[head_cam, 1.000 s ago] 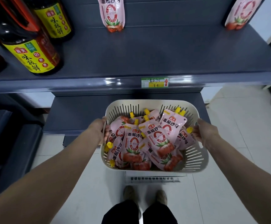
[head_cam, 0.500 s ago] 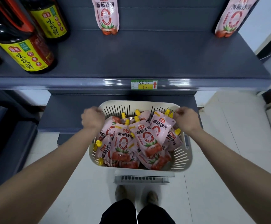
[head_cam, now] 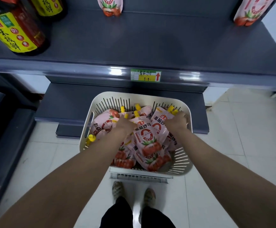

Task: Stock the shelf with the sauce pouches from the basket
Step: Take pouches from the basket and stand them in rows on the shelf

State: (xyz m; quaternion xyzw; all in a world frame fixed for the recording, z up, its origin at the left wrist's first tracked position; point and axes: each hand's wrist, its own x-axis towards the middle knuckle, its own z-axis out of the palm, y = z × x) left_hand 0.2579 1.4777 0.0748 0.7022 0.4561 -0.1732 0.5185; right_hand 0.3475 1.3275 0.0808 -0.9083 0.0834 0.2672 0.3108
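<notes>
A cream slotted basket (head_cam: 140,94) stands below the shelf, piled with several pink sauce pouches (head_cam: 148,139) with yellow caps. Both my hands are inside it. My left hand (head_cam: 125,125) presses down on the pile at the top of the middle pouch; its fingers are hidden, so I cannot tell its grip. My right hand (head_cam: 176,121) curls over the top of a pouch (head_cam: 158,122) by its yellow cap, near the basket's right rim. The dark grey shelf (head_cam: 150,40) above carries one pouch (head_cam: 111,6) at the back middle and another pouch (head_cam: 250,12) at the back right.
Dark sauce bottles with yellow labels (head_cam: 17,33) stand on the shelf's left. A price tag (head_cam: 145,75) sits on its front edge. A lower shelf (head_cam: 64,104) lies behind the basket, which rests on a white stand (head_cam: 140,176). My feet (head_cam: 117,189) are on the tiled floor.
My hands let go of the basket's side rims and moved inward onto the pouches. The view has tilted down and closer to the basket.
</notes>
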